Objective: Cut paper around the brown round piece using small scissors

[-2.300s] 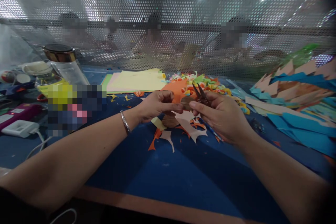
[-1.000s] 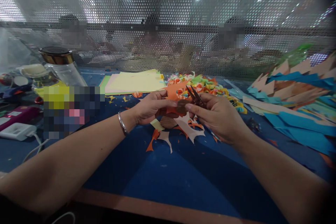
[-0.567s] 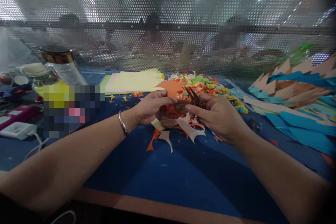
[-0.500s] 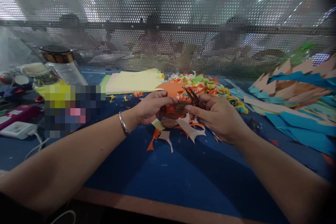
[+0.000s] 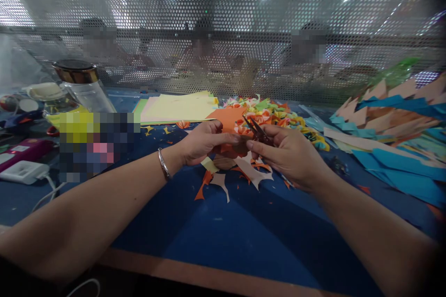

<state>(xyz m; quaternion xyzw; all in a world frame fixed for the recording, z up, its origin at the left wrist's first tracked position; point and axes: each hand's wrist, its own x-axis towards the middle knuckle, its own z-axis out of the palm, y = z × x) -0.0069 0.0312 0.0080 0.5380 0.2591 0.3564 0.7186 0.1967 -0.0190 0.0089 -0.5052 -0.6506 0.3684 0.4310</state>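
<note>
My left hand (image 5: 204, 143), a silver bangle on its wrist, pinches a piece of orange paper (image 5: 228, 119) between thumb and fingers. In my right hand (image 5: 289, 151) is a pair of dark scissors (image 5: 257, 130), blades pointing up and to the left beside the paper. The thumb tips of both hands are close together. Whether the blades touch the paper I cannot tell. Below the hands lie curved offcuts of paper, among them a white scrap (image 5: 220, 182) and an orange scrap (image 5: 202, 186).
Behind my hands are a stack of pale yellow sheets (image 5: 181, 107) and a heap of small coloured paper pieces (image 5: 284, 118). Folded blue paper (image 5: 400, 169) lies at right. A lidded jar (image 5: 81, 86) and a white plug (image 5: 24, 171) are at left. People sit behind the perforated screen (image 5: 237, 69).
My left thumb has stretched out across the orange paper, and the paper's lower part has turned, covering the brownish gap between my hands. The scissors have stayed almost in place.
</note>
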